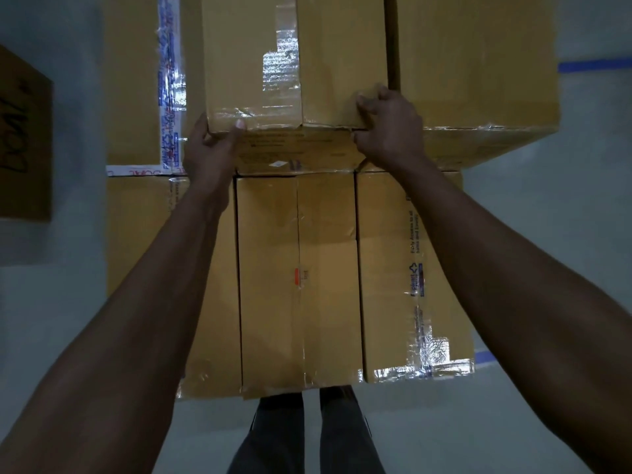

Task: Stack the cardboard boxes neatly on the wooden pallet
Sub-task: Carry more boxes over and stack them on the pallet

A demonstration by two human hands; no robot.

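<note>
A taped cardboard box (294,59) sits on top of the stack, at the upper middle of the view. My left hand (212,148) grips its near left corner, thumb on the top edge. My right hand (386,128) grips its near right corner, fingers curled over the edge. Beneath it lie lower boxes: a middle one (301,278), one on the right with printed tape (410,278), and one on the left (136,97). A taller box (478,63) stands beside the held one on the right. The wooden pallet is hidden under the boxes.
A separate cardboard box with black handwriting (24,138) stands on the grey floor at the far left. Blue tape lines (595,65) mark the floor on the right. My legs (307,436) are right against the stack's near edge.
</note>
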